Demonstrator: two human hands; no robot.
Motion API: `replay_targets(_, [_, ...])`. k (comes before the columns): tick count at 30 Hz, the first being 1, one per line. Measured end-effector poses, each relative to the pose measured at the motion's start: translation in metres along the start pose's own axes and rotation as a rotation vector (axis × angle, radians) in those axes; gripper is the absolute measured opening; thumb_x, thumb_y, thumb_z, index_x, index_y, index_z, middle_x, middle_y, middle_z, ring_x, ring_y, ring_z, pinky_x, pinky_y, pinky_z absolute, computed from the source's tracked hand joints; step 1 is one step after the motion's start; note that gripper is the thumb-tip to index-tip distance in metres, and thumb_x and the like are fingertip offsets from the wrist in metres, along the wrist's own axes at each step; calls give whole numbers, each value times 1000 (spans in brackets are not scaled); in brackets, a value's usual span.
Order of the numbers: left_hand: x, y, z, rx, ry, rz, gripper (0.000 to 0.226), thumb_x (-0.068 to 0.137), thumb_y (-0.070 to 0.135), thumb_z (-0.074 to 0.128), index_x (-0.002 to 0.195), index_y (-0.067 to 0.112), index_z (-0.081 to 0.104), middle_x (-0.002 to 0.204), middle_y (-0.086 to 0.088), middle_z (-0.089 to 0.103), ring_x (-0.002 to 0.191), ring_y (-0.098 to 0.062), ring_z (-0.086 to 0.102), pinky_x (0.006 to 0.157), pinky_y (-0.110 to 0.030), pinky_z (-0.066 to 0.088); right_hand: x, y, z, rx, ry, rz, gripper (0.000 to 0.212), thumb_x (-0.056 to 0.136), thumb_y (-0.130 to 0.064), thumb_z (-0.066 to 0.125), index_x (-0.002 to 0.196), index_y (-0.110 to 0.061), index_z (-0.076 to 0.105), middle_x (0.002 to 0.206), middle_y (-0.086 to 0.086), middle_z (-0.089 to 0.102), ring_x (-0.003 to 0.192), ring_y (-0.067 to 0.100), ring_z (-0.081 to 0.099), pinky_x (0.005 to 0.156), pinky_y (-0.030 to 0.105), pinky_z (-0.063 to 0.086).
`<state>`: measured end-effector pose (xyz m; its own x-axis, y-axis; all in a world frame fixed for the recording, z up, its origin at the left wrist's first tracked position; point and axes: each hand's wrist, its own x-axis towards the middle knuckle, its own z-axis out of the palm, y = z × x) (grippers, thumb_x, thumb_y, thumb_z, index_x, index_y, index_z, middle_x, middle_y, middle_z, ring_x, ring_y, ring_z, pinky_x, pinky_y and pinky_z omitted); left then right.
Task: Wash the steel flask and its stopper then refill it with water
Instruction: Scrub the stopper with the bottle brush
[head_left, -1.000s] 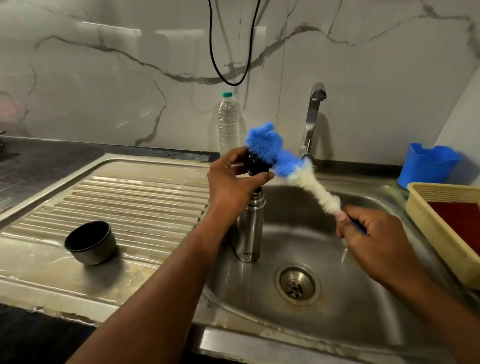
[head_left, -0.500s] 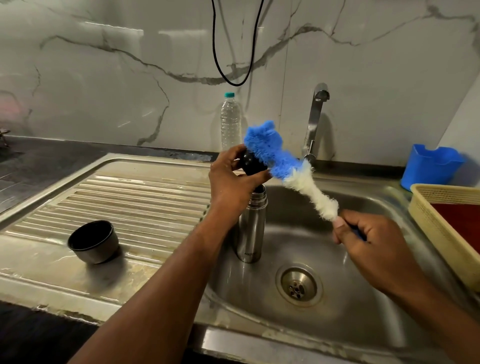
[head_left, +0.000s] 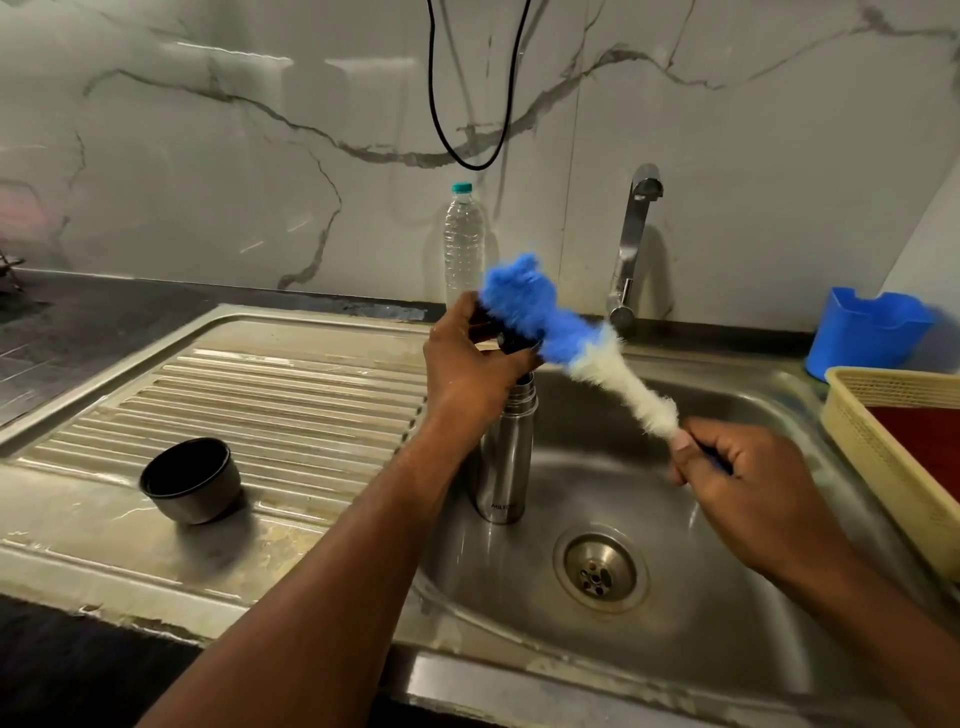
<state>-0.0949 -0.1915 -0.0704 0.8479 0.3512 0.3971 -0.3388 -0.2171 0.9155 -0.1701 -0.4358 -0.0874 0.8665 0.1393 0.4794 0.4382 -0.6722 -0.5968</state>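
The steel flask (head_left: 505, 457) stands upright in the sink basin (head_left: 727, 613), partly behind my left forearm. Above its mouth my left hand (head_left: 467, 364) grips the black stopper (head_left: 498, 332), mostly hidden by fingers and bristles. My right hand (head_left: 737, 478) holds the handle of a bottle brush (head_left: 566, 338); its blue and white bristles press against the stopper. The flask's dark cup lid (head_left: 189, 480) sits on the ribbed drainboard (head_left: 291, 395).
A steel tap (head_left: 634, 239) rises behind the basin, with no water running. A plastic water bottle (head_left: 462, 244) stands at the wall. A blue container (head_left: 867, 332) and a yellow basket (head_left: 883, 447) sit at the right. A black cable (head_left: 467, 104) hangs on the wall.
The brush has shifted slightly along the stopper while my left hand keeps holding it above the flask. Flask and cup lid have not moved.
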Motion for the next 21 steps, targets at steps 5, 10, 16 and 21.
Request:
replay_targets(5, [-2,1,2,-24,-25,14,53,69,11,97,116,17,72,102,7,78,96,-3,74,84,-35,65,-2,-3,0,13,-16,9,38,99,-21,57,62,-23,57,54,-14,54,53,8,52,48,29,34])
replay_targets(10, [-3,4,0,-24,-16,34,44,76,19,93,115,25,73,102,8,78,94,-4,75,84,-29,64,-1,-2,-2,28,4,19,38,100,-21,58,62,-25,57,55,-12,55,54,10,53,49,29,34])
replay_targets(16, [-4,7,0,-79,-97,-14,41,86,7,83,124,14,69,109,-2,73,81,-13,78,69,-28,63,-1,-3,-3,-1,12,-5,37,100,-20,58,63,-21,59,63,-7,59,59,15,55,48,30,34])
replay_targets(21, [-4,12,-1,-214,-118,-74,46,82,3,86,125,11,70,112,-9,76,89,-18,79,74,-32,64,1,-1,-6,-3,4,-1,35,99,-22,58,64,-23,60,59,-10,57,57,11,54,48,27,36])
